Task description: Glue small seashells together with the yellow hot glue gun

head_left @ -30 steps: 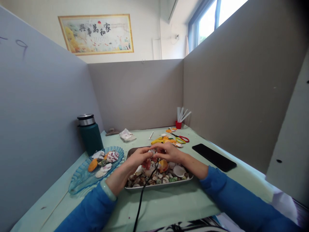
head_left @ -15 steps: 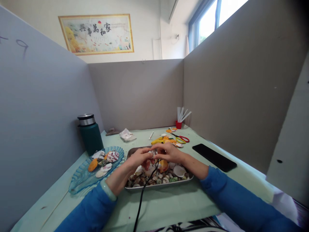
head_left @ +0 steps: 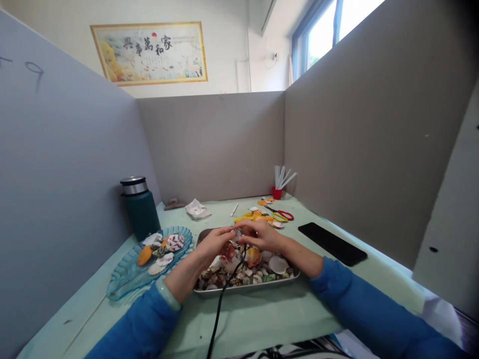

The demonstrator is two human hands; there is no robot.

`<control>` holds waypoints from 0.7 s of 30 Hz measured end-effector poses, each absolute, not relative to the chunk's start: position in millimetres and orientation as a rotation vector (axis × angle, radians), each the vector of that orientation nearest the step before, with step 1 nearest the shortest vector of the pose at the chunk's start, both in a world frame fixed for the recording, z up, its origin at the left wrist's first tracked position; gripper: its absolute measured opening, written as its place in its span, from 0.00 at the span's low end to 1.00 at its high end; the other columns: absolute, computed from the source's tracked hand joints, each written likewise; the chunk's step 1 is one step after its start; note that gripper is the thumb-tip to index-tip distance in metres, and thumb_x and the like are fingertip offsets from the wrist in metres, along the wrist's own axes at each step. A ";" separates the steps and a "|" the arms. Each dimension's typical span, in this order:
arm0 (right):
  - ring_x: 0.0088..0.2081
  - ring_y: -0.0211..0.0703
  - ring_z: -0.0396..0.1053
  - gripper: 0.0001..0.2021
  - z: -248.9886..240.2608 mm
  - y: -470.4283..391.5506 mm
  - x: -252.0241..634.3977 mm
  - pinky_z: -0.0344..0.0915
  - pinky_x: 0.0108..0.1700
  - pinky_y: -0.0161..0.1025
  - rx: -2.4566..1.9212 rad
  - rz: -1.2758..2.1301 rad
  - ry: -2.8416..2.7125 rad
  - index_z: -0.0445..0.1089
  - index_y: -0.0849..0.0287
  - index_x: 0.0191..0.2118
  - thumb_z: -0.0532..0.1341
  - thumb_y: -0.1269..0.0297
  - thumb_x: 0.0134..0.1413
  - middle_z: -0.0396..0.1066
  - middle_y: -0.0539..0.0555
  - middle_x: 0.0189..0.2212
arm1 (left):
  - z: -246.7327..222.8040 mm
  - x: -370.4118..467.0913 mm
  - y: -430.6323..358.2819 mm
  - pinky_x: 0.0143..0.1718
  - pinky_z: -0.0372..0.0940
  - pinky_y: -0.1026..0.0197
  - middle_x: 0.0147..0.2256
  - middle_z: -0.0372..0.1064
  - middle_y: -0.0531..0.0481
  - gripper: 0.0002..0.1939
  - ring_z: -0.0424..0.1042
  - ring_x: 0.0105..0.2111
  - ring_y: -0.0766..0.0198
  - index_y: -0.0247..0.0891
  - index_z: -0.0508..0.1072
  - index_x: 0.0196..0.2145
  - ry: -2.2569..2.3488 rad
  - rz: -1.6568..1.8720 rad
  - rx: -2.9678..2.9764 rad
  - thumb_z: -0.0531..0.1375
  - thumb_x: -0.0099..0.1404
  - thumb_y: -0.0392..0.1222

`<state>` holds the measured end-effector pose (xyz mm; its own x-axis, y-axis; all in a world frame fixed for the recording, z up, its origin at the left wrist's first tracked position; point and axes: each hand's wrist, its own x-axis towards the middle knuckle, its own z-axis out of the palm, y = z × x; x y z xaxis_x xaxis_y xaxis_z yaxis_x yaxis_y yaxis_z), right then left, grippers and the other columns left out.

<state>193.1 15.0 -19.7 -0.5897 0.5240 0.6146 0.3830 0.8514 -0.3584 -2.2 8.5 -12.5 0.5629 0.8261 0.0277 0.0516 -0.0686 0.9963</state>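
Both my hands meet above a metal tray (head_left: pixel 258 286) full of small shells. My left hand (head_left: pixel 217 243) is closed, its fingertips against a small whitish piece, perhaps a shell. My right hand (head_left: pixel 260 235) comes from the other side, its bent fingers pinching at the same whitish piece (head_left: pixel 237 235). Fingers hide most of that piece. A black cord (head_left: pixel 220 304) rises from the table's front edge and ends by my right fingers. Larger shells, one orange (head_left: pixel 253 257) and one white (head_left: pixel 278 264), lie in the tray.
Left of the tray is a blue glass dish (head_left: pixel 123 276) with shells, with a green bottle (head_left: pixel 141 214) behind it. Scissors (head_left: pixel 282 215), a yellow tool (head_left: pixel 245 217) and a red cup (head_left: pixel 277 193) of white sticks stand or lie behind. A black phone (head_left: pixel 332 243) lies right. Partitions surround the table.
My fingers have shifted slightly around the small whitish piece. My arms and the things on the table look the same.
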 end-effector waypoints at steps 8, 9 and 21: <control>0.21 0.31 0.55 0.20 -18.0 13.3 193.1 0.52 0.25 0.28 -0.650 0.230 -2.291 0.65 0.61 0.51 0.60 0.58 0.54 0.57 0.44 0.18 | -7.0 0.1 3.4 0.17 0.58 0.66 0.20 0.62 0.54 0.17 0.63 0.16 0.69 0.33 0.69 0.42 0.801 0.765 1.523 0.57 0.57 0.45; 0.21 0.31 0.54 0.20 -18.1 13.6 193.2 0.52 0.25 0.28 -0.640 0.225 -2.294 0.65 0.61 0.51 0.60 0.57 0.54 0.57 0.44 0.18 | -5.2 0.7 1.8 0.18 0.59 0.66 0.21 0.63 0.54 0.16 0.63 0.16 0.69 0.32 0.69 0.41 0.806 0.770 1.524 0.57 0.56 0.44; 0.20 0.31 0.56 0.18 -18.4 14.6 193.2 0.53 0.25 0.28 -0.639 0.106 -2.261 0.68 0.61 0.48 0.60 0.56 0.54 0.60 0.45 0.18 | -7.8 -0.3 3.6 0.17 0.58 0.67 0.22 0.63 0.53 0.17 0.62 0.15 0.71 0.34 0.69 0.41 0.813 0.782 1.525 0.58 0.57 0.47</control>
